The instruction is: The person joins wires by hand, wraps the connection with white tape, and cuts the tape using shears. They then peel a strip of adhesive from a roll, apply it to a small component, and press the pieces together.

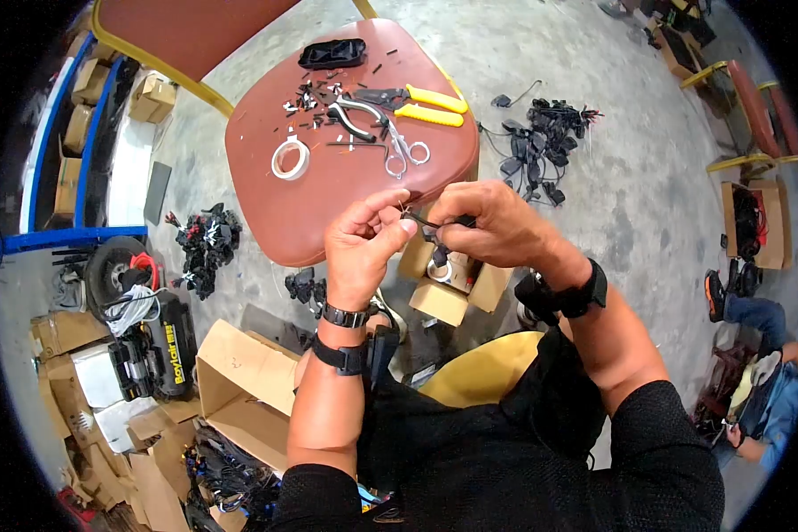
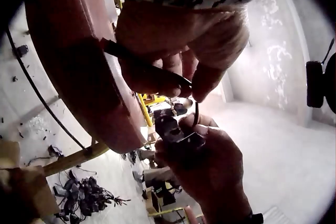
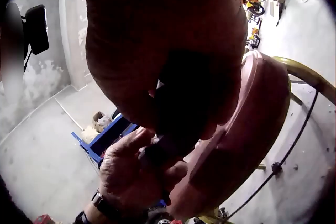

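Note:
My left hand [image 1: 360, 241] and right hand [image 1: 498, 223] meet over the front edge of a red padded chair seat [image 1: 275, 217]. The left thumb and fingers pinch the end of a thin black cable [image 1: 424, 222], where fine wire ends show. With curled fingers the right hand grips the same cable close by. In the left wrist view, a small black housing [image 2: 176, 136] sits in the right hand's fingers, and a dark strip [image 2: 142, 64] lies along the left hand. The right wrist view is too dark to show the grip.
On the seat lie yellow-handled wire strippers [image 1: 426, 105], pliers [image 1: 355, 115], scissors [image 1: 406, 152], a tape roll [image 1: 278, 163], a black pouch [image 1: 332, 53] and scattered black bits. Piles of black parts [image 1: 541, 142] lie on the floor. An open carton [image 1: 439, 301] stands below my hands. Another person [image 1: 776, 399] sits at right.

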Motion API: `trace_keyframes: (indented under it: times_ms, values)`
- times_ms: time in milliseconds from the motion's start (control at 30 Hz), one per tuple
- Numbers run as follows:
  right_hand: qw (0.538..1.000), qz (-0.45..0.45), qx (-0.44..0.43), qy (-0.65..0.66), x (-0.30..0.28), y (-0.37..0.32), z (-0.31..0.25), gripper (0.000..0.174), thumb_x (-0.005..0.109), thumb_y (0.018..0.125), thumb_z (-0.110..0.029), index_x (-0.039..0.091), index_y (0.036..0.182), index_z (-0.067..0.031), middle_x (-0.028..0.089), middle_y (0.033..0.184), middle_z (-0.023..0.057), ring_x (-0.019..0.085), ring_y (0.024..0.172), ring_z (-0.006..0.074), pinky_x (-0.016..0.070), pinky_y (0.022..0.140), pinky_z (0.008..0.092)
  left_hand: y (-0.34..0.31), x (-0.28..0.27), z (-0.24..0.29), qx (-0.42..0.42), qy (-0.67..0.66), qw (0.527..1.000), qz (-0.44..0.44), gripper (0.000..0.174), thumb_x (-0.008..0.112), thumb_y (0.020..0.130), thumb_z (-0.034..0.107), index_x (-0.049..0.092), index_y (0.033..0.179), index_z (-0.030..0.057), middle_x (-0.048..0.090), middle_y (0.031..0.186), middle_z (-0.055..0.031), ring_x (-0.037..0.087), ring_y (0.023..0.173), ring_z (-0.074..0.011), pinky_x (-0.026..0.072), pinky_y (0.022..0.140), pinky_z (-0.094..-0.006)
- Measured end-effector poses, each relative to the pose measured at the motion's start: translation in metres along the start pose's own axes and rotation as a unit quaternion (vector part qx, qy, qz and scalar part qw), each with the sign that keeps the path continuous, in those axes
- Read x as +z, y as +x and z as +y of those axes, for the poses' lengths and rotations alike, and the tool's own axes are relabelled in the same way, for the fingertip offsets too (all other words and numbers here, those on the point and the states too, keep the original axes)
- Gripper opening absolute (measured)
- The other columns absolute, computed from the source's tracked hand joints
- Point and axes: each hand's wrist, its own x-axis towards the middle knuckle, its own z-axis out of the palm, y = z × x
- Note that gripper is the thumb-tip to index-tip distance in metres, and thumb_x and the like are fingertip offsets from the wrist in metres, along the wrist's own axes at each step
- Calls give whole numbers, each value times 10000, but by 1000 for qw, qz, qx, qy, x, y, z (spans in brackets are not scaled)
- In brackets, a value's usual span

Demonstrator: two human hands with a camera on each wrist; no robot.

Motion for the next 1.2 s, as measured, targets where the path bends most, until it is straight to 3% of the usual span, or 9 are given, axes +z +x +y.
trace_keyframes:
  times_ms: [167,467,767,1067,1200]
  values:
    - [1000,-22,9,18,-5,-1,-1,115,652,766,-38,679,877,-24,674,774,92,635,690,186,513,662,323,-1,-4,1,8,-1,999,-43,337,742,785,-60,694,1114,-3,576,797,62,504,700,-19,402,626,-174]
    - [995,-47,53,71,-5,-2,-4,96,638,781,-18,678,869,-21,653,719,56,582,673,110,504,651,301,-4,-4,-1,17,-13,999,-43,341,764,767,-47,703,1098,13,580,806,62,504,697,-25,402,626,-185]
    - [997,-39,38,57,-2,-1,-2,112,626,786,-23,679,885,-22,667,738,64,601,683,132,512,666,310,-1,-6,-7,-20,-89,992,-84,366,728,791,-19,651,1148,-33,647,792,-40,589,657,-108,484,611,-233]
    - [996,-38,36,67,-2,-1,-2,122,623,785,-22,681,893,-22,672,753,82,616,688,157,514,675,320,-2,-5,-9,2,-63,996,-67,289,707,805,-34,670,1092,-29,654,792,-40,588,649,-103,483,601,-232]
    - [997,-37,24,60,-2,-1,-1,117,627,782,-23,679,886,-24,666,740,72,601,674,146,506,657,325,-4,-1,-4,16,-21,999,-35,240,762,778,-27,716,1011,9,615,772,29,540,655,-43,422,584,-196]
